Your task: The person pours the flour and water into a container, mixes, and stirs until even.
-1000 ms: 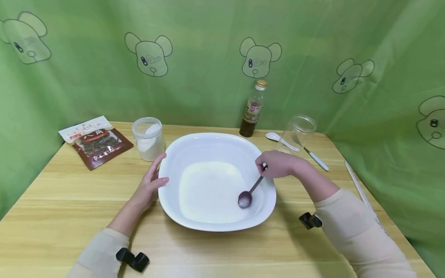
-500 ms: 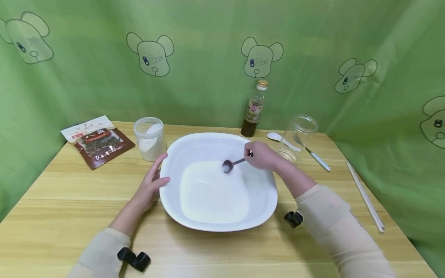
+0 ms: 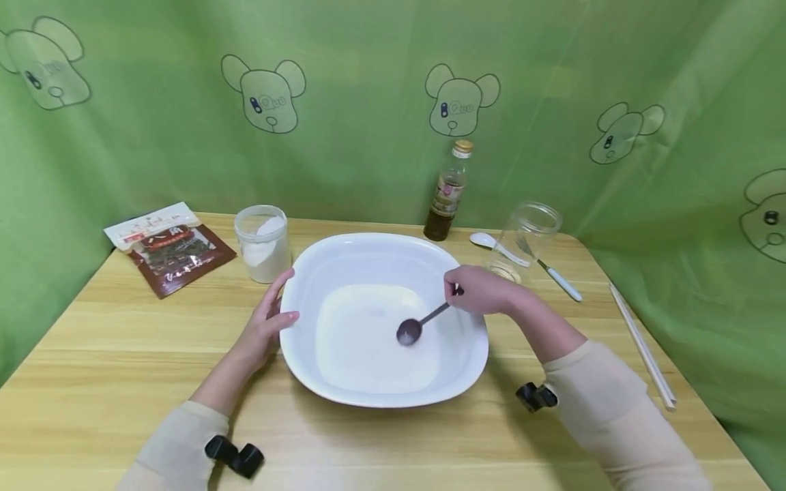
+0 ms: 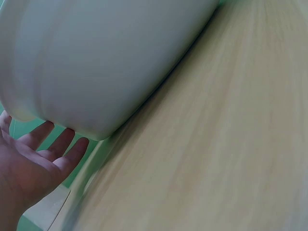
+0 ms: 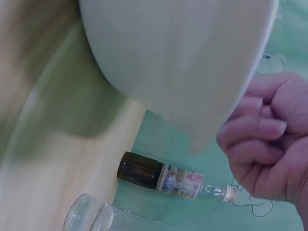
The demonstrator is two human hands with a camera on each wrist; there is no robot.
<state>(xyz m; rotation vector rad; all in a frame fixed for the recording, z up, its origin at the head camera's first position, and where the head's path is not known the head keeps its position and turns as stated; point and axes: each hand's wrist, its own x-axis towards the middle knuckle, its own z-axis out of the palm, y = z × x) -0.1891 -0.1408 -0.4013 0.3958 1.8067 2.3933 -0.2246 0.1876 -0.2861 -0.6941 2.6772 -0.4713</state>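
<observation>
A large white basin (image 3: 381,249) stands mid-table, its flat bottom showing a pale surface. At its left side is my left hand (image 3: 267,324), thumb over the rim and fingers against the outer wall; the left wrist view shows these fingers (image 4: 63,143) spread along the wall. My right hand (image 3: 479,290), above the basin's right rim, pinches the handle of a dark brown round-bowled spoon (image 3: 409,332). The spoon's bowl is low inside the basin, right of the middle, with something pale in it. In the right wrist view the basin wall hides the spoon, and my right fingers (image 5: 250,132) are curled.
Behind the basin stand a jar of white powder (image 3: 264,252) and a bottle of dark liquid (image 3: 445,198). Left lies a brown packet (image 3: 175,252). A clear jar (image 3: 537,221), a white spoon (image 3: 485,240), a light-handled utensil (image 3: 563,283) and white chopsticks (image 3: 641,344) are on the right.
My right hand has swept the spoon from the basin's lower right up toward its back, then down again to right of the middle. The left hand has stayed at the rim.
</observation>
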